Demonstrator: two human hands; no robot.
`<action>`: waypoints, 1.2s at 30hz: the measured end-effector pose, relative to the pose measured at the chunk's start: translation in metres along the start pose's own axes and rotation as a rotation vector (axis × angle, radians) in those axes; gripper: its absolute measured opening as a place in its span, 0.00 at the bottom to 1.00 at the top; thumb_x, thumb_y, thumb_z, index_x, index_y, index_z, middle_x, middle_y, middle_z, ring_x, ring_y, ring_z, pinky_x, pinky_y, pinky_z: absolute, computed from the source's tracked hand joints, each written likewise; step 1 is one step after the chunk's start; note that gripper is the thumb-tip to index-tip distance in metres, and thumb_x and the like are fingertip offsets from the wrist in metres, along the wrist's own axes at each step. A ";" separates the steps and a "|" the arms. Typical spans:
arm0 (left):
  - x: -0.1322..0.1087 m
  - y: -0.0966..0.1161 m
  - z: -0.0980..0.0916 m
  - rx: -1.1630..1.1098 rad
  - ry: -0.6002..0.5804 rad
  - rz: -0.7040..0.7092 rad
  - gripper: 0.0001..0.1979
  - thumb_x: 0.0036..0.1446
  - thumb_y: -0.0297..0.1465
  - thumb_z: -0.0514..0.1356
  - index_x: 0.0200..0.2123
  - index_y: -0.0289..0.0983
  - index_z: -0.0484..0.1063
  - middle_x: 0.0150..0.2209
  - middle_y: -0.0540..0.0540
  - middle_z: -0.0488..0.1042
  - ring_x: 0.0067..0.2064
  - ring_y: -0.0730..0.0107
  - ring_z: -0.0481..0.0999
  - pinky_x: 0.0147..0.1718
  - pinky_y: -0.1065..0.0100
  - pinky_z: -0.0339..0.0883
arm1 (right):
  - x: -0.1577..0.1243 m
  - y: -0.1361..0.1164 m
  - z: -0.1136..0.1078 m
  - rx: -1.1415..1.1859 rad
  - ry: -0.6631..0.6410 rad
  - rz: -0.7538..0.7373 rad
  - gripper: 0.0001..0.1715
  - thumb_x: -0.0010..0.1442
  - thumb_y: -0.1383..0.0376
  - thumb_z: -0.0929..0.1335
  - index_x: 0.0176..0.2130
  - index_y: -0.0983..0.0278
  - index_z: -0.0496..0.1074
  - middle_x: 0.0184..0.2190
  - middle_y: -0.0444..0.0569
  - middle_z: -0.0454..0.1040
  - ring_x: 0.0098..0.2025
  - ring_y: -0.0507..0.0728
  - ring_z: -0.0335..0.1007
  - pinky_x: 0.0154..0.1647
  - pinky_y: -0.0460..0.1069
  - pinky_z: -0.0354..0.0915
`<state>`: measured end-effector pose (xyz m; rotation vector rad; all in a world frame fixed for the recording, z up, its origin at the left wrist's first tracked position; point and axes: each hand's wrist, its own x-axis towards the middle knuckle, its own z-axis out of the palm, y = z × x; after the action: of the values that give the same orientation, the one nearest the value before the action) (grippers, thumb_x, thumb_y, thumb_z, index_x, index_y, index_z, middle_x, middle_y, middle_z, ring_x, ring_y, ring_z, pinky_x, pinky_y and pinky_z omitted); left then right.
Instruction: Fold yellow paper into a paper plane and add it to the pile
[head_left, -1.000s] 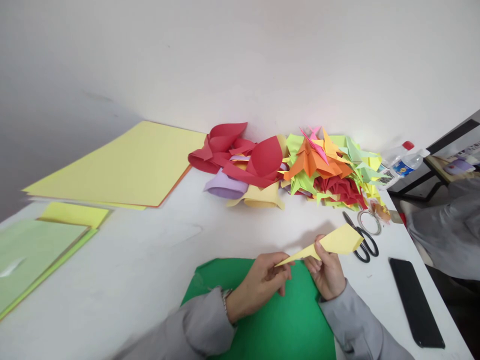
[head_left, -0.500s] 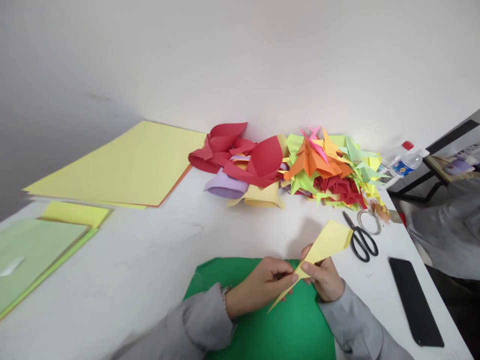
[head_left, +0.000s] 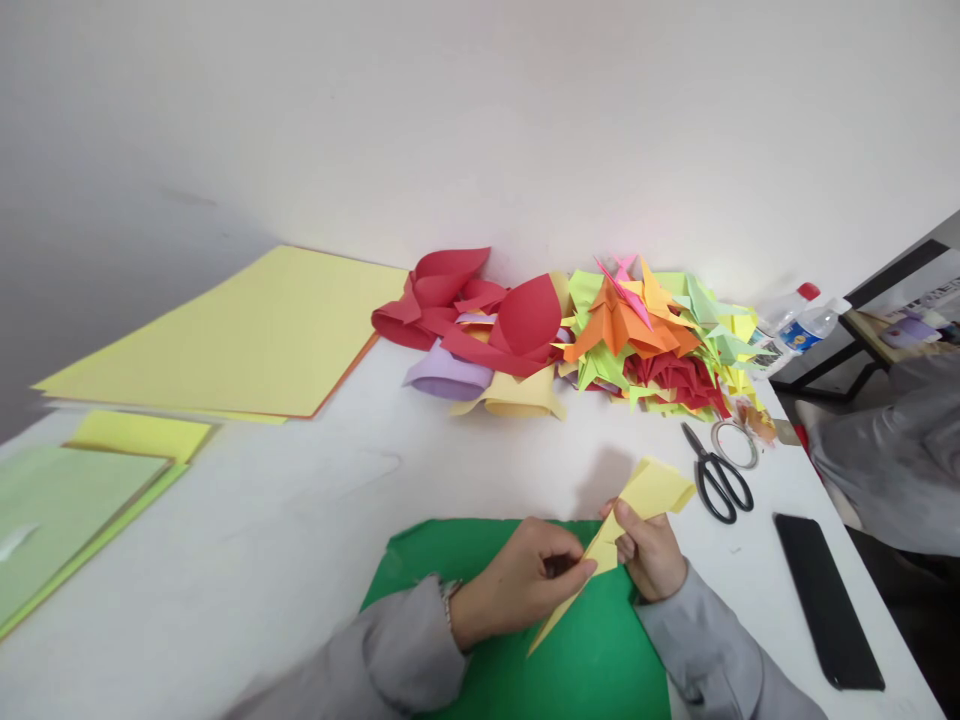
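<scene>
- Head-cam view down onto a white table (head_left: 300, 520). A person in grey sleeves works w/ both hands at the near edge, centre-right.
- Yellow folded paper (head_left: 646, 490) is held just above a green sheet (head_left: 592, 660), btwn the two hands. Its wide end points far-right, its thin tip near-left.
- Left hand (head_left: 525, 590): thumb & fingers pinched closed on the paper's narrow lower part.
- Right hand (head_left: 651, 555): fingers curled shut on the paper's middle.
- Progress, as a judgement: the paper is already a long tapered wedge, so several folds are in. It looks simpler than the finished pieces nearby, so prob. only part-way.
- Green sheet lies flat & unfolded under the hands.
- Far centre: pile of folded paper figures (head_left: 645, 340) in orange, green, red & yellow. Left of it are curled red paper scraps (head_left: 465, 310).
- Far left: large yellow sheets (head_left: 240, 340). Near left: light green sheets (head_left: 60, 510).
- Right of the hands: black scissors (head_left: 716, 480), w/ a tape roll (head_left: 733, 443) just beyond. A dark phone (head_left: 825, 600) lies near the right edge and plastic bottles (head_left: 795, 320) sit far right.
- Another person's grey sleeve (head_left: 892, 470) shows at the right edge, apart from the hands.
- In the way: nothing touches the hands. The scissors lie near the paper's wide end but apart.
</scene>
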<state>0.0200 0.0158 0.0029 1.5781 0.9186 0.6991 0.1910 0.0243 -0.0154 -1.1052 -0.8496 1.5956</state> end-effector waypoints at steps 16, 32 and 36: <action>0.001 -0.002 -0.002 -0.171 -0.007 -0.105 0.19 0.53 0.41 0.58 0.19 0.33 0.70 0.17 0.48 0.69 0.19 0.72 0.69 0.19 0.74 0.57 | 0.002 -0.005 0.003 0.088 -0.094 -0.040 0.25 0.52 0.45 0.72 0.29 0.65 0.72 0.09 0.32 0.49 0.12 0.44 0.42 0.12 0.41 0.47; 0.004 -0.005 -0.002 -0.429 0.178 -0.093 0.16 0.49 0.42 0.65 0.31 0.33 0.76 0.21 0.48 0.74 0.19 0.74 0.67 0.19 0.73 0.63 | 0.003 0.003 -0.004 -0.117 -0.235 -0.103 0.20 0.50 0.53 0.75 0.22 0.66 0.73 0.14 0.42 0.69 0.15 0.48 0.60 0.18 0.44 0.58; 0.004 -0.006 0.000 -0.445 0.165 -0.096 0.14 0.45 0.38 0.68 0.31 0.34 0.77 0.21 0.49 0.75 0.18 0.75 0.68 0.18 0.74 0.63 | 0.001 0.002 -0.001 -0.164 -0.225 -0.102 0.16 0.46 0.56 0.77 0.22 0.64 0.74 0.18 0.44 0.73 0.20 0.51 0.66 0.23 0.46 0.65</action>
<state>0.0207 0.0202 -0.0035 1.0890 0.8794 0.9046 0.1911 0.0252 -0.0176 -0.9892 -1.1858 1.6063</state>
